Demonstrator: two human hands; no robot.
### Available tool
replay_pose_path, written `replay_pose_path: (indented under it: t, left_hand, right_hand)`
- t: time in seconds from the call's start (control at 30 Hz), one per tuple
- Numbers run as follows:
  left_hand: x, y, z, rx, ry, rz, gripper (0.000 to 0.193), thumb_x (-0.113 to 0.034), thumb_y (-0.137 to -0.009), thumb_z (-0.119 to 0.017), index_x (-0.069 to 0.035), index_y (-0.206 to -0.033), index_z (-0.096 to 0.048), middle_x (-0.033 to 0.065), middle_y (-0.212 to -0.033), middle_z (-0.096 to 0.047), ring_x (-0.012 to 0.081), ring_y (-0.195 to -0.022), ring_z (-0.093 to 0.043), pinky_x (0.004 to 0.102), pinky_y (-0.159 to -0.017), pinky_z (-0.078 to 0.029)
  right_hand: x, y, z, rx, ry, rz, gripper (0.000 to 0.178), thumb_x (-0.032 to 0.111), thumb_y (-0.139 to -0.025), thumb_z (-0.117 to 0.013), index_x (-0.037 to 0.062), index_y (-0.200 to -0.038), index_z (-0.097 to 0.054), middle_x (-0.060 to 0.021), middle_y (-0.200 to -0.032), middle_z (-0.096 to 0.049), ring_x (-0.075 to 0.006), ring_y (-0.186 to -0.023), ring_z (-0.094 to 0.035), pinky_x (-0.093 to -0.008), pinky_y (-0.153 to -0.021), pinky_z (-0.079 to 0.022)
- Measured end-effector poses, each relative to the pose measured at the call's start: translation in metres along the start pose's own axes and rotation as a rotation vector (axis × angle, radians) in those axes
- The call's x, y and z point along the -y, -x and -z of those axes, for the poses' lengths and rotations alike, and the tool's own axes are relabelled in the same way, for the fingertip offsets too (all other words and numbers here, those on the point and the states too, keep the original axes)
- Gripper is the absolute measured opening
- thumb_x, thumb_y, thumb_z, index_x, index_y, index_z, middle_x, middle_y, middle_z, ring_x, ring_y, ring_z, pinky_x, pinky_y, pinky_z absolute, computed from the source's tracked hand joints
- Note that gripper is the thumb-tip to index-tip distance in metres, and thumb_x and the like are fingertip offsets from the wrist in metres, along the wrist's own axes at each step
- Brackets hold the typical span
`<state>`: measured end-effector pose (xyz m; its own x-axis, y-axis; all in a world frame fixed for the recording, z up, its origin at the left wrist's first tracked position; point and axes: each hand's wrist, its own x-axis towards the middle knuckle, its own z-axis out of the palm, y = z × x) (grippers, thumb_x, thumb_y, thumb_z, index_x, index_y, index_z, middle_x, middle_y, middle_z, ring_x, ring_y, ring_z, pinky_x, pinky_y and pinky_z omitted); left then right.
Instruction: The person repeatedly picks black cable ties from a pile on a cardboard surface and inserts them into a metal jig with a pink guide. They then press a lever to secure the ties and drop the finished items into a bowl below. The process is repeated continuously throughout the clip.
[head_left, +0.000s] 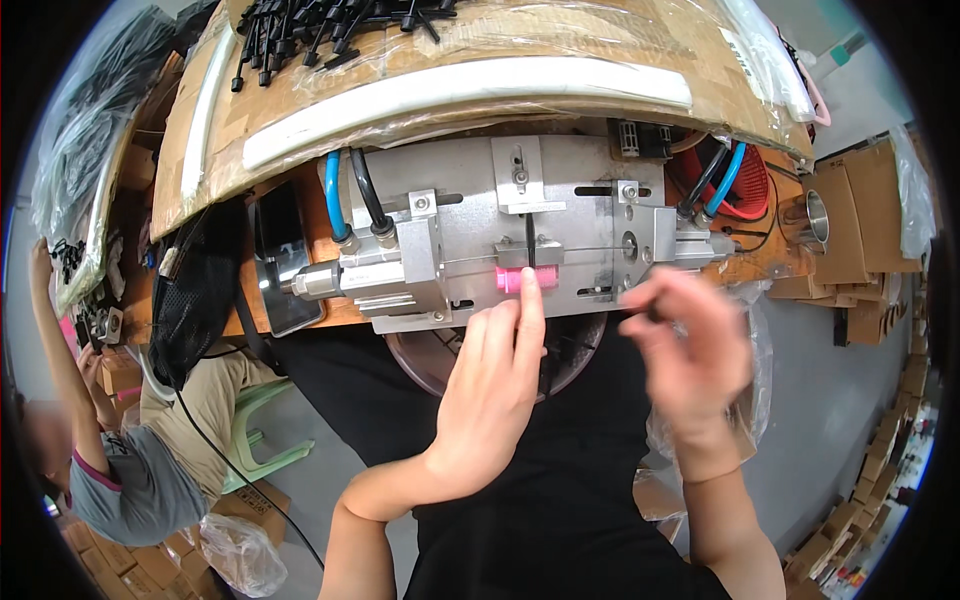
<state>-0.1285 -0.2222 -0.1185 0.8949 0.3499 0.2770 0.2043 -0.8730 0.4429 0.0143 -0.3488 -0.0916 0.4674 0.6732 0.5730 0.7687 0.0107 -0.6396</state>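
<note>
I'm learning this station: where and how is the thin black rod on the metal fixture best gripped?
Likely pinch the black rod from above, across its narrow width, between the upper bracket and small metal block: that stretch shows uncovered, while the left hand has its index fingertip at the near end.

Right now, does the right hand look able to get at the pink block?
Probably yes: the right hand faces the pink block's uncovered right end, though the left index finger covers its middle.
</note>
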Motion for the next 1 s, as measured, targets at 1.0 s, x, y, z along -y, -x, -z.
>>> replay_pose_path:
  t: [1.0]
  left_hand:
    - [0.016,0.0,0.057,-0.06,0.069,0.061,0.08,0.01,-0.071,-0.074,0.002,-0.145,-0.043,0.013,-0.109,-0.055,0.0278,-0.096,-0.053,0.0357,-0.083,-0.047]
  right_hand:
    - [-0.005,0.021,-0.056,0.241,0.124,0.014,0.067,-0.006,-0.074,-0.074,-0.0043,-0.137,-0.052,-0.0074,-0.073,-0.058,-0.0196,-0.064,-0.054,-0.0331,-0.058,-0.047]
